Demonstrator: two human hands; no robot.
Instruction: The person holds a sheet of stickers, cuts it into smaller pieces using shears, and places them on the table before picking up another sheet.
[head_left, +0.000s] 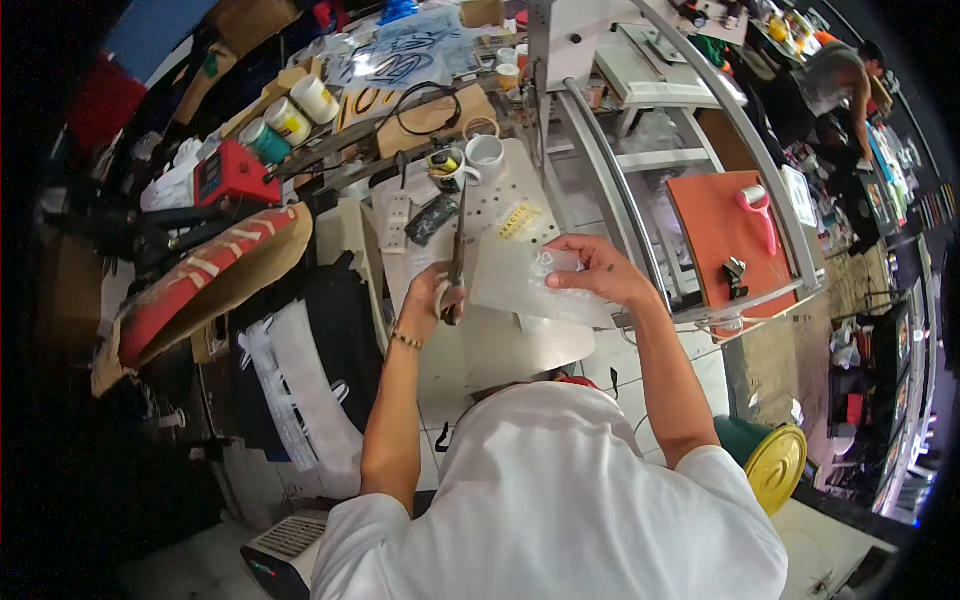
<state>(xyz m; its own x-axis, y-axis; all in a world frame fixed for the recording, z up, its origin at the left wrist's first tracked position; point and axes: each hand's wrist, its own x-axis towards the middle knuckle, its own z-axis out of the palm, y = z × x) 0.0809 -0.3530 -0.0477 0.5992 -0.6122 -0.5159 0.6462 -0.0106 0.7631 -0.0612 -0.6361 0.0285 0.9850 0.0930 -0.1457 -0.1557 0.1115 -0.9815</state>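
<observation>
My left hand (428,300) is closed around the handles of a pair of scissors (459,245), whose blades point away from me. Just to the right, my right hand (598,272) pinches a translucent sheet (510,282) between thumb and fingers. A small white design (542,264) shows on that sheet near my fingertips. The sheet's left edge lies close to the scissors. Both hands are over a pale worktable (470,345) with holes in it. Beyond the sheet lies a piece with yellow lettering (519,220). A black object (432,220) rests left of the blades.
Two white mugs, one plain (485,158) and one filled with small items (447,172), stand at the table's back. A white power strip (396,224) lies left. A metal frame (625,200) rises at right, beside an orange board (720,235) bearing a pink-handled tool (757,215). Another person (835,85) stands far right.
</observation>
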